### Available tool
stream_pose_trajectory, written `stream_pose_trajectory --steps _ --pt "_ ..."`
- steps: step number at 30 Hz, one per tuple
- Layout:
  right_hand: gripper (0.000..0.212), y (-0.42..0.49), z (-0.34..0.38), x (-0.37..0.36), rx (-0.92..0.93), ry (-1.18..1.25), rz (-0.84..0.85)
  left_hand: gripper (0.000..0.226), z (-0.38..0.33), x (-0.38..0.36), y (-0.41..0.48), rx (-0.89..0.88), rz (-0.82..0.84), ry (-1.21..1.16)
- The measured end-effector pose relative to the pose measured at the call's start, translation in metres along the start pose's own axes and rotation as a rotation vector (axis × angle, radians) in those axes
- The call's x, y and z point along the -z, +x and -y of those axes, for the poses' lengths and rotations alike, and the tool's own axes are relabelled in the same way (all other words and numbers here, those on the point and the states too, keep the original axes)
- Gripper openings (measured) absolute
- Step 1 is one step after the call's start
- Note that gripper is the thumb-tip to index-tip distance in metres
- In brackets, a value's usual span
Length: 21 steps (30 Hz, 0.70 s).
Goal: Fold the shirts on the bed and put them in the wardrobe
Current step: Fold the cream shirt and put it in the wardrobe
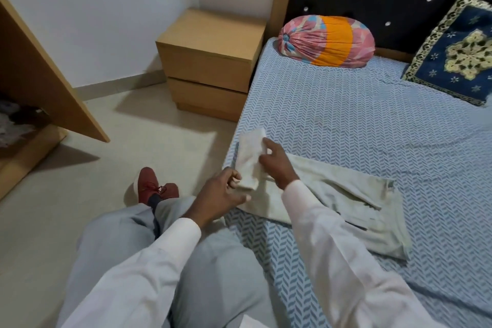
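A pale cream shirt lies flattened near the left edge of the bed, which has a blue herringbone sheet. One end of the shirt is lifted off the sheet at the bed's edge. My left hand pinches the lower corner of that raised end. My right hand grips its upper part, fingers curled over the cloth. The wardrobe stands open at the far left, with some clothes dimly visible on its low shelf.
A wooden two-drawer nightstand stands between the wall and the bed. A pink and orange bolster and a blue embroidered cushion lie by the dark headboard. My legs and red shoe are over the tiled floor.
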State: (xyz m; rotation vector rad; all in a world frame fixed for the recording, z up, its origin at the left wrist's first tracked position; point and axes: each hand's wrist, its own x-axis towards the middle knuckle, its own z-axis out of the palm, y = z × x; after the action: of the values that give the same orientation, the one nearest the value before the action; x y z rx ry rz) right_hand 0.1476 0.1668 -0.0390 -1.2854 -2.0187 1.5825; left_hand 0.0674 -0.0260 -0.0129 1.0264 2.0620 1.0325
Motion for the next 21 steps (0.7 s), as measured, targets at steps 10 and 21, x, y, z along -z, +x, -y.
stream_pose_trajectory --steps 10,21 --pt "0.076 -0.062 -0.107 0.145 -0.077 0.343 -0.239 0.085 0.008 -0.087 0.024 -0.036 0.304 0.474" --pt "0.080 -0.101 -0.168 0.255 -0.180 0.301 -0.443 0.071 -0.011 -0.149 0.016 -0.298 0.345 0.805"
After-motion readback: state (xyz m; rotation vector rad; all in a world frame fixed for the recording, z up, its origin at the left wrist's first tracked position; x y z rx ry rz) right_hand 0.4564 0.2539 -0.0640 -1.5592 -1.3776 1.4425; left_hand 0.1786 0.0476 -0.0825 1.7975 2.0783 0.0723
